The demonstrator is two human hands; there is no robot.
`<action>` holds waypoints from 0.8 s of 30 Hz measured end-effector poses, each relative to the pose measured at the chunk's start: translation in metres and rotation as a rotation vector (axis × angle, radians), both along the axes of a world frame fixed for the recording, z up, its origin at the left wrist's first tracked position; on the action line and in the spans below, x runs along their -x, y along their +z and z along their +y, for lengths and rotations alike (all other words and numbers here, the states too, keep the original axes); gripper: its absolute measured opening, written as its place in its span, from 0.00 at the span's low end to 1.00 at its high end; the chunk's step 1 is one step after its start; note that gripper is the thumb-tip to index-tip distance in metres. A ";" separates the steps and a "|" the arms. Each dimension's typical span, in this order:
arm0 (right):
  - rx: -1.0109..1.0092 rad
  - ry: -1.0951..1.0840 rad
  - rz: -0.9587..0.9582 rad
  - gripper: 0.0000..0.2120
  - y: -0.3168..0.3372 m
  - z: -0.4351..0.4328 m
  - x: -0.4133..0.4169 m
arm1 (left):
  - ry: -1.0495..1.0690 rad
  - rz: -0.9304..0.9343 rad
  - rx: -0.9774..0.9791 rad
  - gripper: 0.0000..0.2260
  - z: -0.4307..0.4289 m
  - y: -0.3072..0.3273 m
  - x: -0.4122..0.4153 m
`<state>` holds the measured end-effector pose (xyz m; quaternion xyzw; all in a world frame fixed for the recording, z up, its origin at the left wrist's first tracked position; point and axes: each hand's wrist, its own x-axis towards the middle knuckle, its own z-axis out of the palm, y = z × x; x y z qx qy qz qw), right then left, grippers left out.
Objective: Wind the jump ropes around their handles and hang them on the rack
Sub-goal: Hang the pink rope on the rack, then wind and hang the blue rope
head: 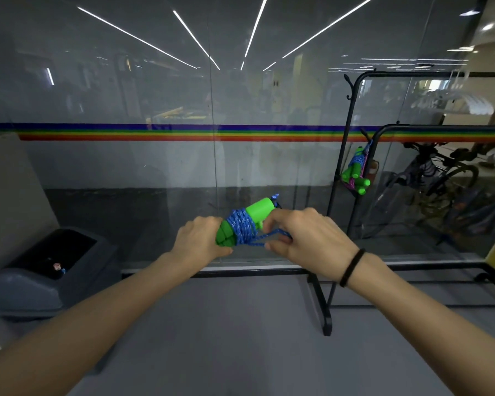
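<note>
I hold a jump rope in front of me: two green handles [259, 211] side by side, with blue rope [242, 225] wound round their middle. My left hand [202, 238] grips the near ends of the handles. My right hand [306, 238] pinches a loose loop of the blue rope beside the coil. A black rack [352, 132] stands to the right. Wound jump ropes [355, 171] with green handles hang from a hook on its left post.
A glass wall with a rainbow stripe [155, 132] runs straight ahead. A dark grey bin [49, 270] sits on the floor at the left. Bicycles [440, 178] stand behind the glass at the right. The rack's black foot [323, 307] reaches toward me on the grey floor.
</note>
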<state>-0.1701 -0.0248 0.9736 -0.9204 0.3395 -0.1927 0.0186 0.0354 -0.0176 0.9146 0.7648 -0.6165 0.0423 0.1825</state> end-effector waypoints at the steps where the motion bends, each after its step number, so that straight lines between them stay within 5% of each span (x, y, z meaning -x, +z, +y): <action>1: 0.059 0.051 0.002 0.10 0.003 0.001 0.000 | -0.013 -0.017 -0.040 0.14 0.001 -0.001 0.004; 4: 0.166 0.200 -0.084 0.06 0.015 -0.007 -0.001 | -0.086 -0.084 -0.142 0.14 0.006 -0.006 0.020; 8: -0.051 0.251 -0.371 0.04 0.024 -0.041 -0.005 | -0.321 -0.112 -0.250 0.14 0.018 -0.009 0.039; 12: -0.462 0.313 -0.506 0.08 0.014 -0.059 -0.016 | -0.632 0.260 -0.393 0.11 0.033 0.000 0.047; 15: -0.749 0.301 -0.790 0.09 -0.010 -0.075 -0.020 | -0.754 0.609 -0.396 0.14 0.042 0.010 0.053; 18: -1.104 0.183 -1.145 0.10 -0.051 -0.081 -0.024 | -0.869 0.951 -0.284 0.09 0.041 0.012 0.053; 20: -1.149 0.261 -1.352 0.03 -0.063 -0.082 -0.029 | -0.847 1.151 -0.116 0.03 0.035 0.007 0.052; 24: -1.194 0.511 -1.212 0.25 -0.056 -0.069 -0.027 | -0.665 1.555 0.097 0.08 0.023 -0.005 0.044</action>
